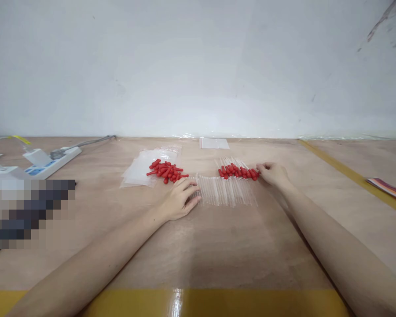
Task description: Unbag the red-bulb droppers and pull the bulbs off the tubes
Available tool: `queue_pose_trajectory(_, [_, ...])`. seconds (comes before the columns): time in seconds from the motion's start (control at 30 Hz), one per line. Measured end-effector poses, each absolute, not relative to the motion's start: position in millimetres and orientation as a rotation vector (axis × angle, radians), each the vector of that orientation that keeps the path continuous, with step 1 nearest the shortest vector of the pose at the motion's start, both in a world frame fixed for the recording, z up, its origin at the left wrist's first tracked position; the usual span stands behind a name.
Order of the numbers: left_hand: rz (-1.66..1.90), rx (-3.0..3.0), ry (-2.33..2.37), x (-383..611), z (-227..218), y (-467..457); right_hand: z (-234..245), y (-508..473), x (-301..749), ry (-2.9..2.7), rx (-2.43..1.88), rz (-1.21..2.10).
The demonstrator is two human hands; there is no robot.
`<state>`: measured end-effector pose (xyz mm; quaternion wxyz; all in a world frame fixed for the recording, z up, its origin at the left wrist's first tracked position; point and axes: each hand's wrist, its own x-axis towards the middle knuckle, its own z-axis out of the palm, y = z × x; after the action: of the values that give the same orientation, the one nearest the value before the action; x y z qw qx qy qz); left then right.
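A row of clear glass tubes lies side by side on the wooden table. My left hand rests at the row's left end, fingers stretched and touching the tubes. Behind the row lie several tubes capped with red rubber bulbs. My right hand is at the right end of that group, fingers pinched closed on a red-capped tube. A loose pile of red bulbs sits to the left on clear plastic bags.
A small clear zip bag lies by the white wall. A white power strip with a grey cable is at the far left. Yellow tape lines the table at right and front. A striped object lies at the right edge.
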<state>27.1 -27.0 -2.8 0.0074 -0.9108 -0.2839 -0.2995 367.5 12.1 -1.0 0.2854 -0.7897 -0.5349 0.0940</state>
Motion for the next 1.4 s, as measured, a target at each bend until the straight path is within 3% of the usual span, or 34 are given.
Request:
queue_pose_trajectory(0.33, [-0.937,-2.840,-0.873,27,-2,-27,19,10,331,-1.584,-1.918,0.257])
queue_pose_trajectory(0.9, [-0.942,-2.811,-0.856,26,-2,-28,54,20,291,-1.641,-2.167,0.185])
queue_pose_trajectory(1.0, [-1.104,-2.612,-0.925,25,0,-28,53,3,288,-1.692,-1.924,0.070])
queue_pose_trajectory(1.1, [-1.176,-2.363,-0.975,24,5,-28,41,-21,277,-1.932,-1.521,-0.281])
queue_pose_trajectory(1.23, [-0.934,-2.356,-0.835,27,13,-30,13,-46,260,-2.114,-1.081,-0.602])
queue_pose_trajectory(1.4, [-0.796,-2.409,-0.800,34,10,-30,-2,-50,249,-2.111,-0.987,-0.670])
